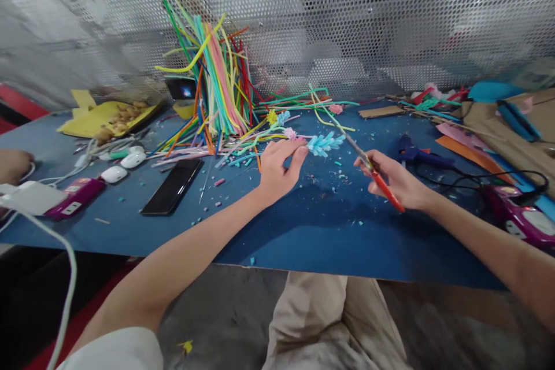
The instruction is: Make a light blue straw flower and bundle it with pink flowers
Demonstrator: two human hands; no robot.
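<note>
My left hand (280,170) is closed in a pinch at the left end of a light-blue pipe-cleaner flower (325,143). Its fuzzy petals point to the right, and a bit of pink shows near my fingertips. A pair of red-handled scissors (384,188) is in my right hand (396,179), fingers wrapped around the handles. The metal blades point up and left, with their tips close to the flower's right edge; I cannot tell whether they touch it. Small blue and pink clippings lie around both hands on the blue table (303,237).
Behind my left hand stands a tall bunch of coloured pipe cleaners (221,81). A black phone (173,187) lies to the left, near a purple power strip (76,198). At right are a blue glue gun (420,155) and another purple power strip (520,217). Another person's hand (15,166) shows far left.
</note>
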